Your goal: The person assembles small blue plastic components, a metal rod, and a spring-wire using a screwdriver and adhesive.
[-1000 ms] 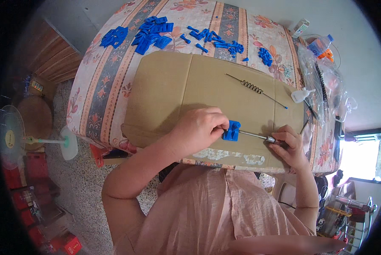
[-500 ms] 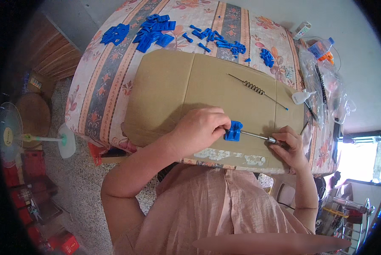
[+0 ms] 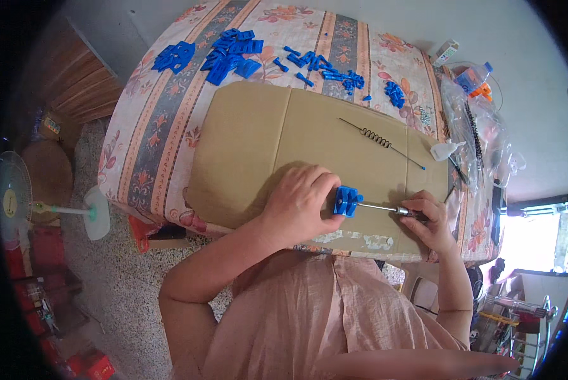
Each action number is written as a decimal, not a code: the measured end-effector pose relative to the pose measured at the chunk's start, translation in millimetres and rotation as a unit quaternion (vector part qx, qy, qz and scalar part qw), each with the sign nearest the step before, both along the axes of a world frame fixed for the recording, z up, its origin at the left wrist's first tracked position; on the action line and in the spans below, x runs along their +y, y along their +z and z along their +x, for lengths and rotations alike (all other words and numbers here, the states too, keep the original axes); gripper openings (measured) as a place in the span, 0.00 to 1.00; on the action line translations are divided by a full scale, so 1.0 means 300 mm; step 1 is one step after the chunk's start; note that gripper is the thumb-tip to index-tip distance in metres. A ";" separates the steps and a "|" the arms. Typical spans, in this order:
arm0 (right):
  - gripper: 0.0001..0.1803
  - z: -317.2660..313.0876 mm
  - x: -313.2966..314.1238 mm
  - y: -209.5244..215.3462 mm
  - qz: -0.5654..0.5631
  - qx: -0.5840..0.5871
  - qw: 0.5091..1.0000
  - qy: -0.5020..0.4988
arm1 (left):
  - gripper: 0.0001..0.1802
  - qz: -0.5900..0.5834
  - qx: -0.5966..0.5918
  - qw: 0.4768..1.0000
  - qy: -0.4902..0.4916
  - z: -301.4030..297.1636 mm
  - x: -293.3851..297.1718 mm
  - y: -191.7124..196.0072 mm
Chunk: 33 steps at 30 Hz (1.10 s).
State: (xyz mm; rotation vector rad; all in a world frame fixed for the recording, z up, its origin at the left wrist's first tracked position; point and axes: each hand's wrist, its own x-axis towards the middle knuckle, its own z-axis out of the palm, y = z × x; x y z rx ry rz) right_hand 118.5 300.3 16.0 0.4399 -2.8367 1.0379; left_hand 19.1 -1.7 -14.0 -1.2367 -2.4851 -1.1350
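Observation:
Between the thumb and fingers of my left hand (image 3: 301, 201) is a blue plastic bracket-like part (image 3: 346, 201), held above the cardboard sheet (image 3: 246, 133). My right hand (image 3: 430, 218) is closed round the handle of a screwdriver (image 3: 379, 208). Its metal shaft runs leftward, and the tip meets the blue part's right side. Most of the handle is hidden in my fingers. Farther back on the cardboard lies a thin dark rod with a coiled spring (image 3: 376, 137) round it and a small blue end.
Beyond the cardboard, piles of blue plastic parts (image 3: 230, 54) and smaller blue pieces (image 3: 394, 95) lie on the floral tablecloth (image 3: 151, 120). A white squeeze bottle (image 3: 444, 151), clear plastic bags (image 3: 486, 126) and a plastic bottle (image 3: 474, 77) are at the right. A fan (image 3: 18, 196) stands left.
My left hand has changed its grip, with the thumb now at the near side of the blue part. The part has turned slightly; the screwdriver still points at it.

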 end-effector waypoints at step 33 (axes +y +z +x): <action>0.14 -0.025 -0.014 -0.003 -0.081 -0.033 0.996 -0.030 | 0.22 0.002 0.079 0.997 -0.004 0.038 -0.014 0.150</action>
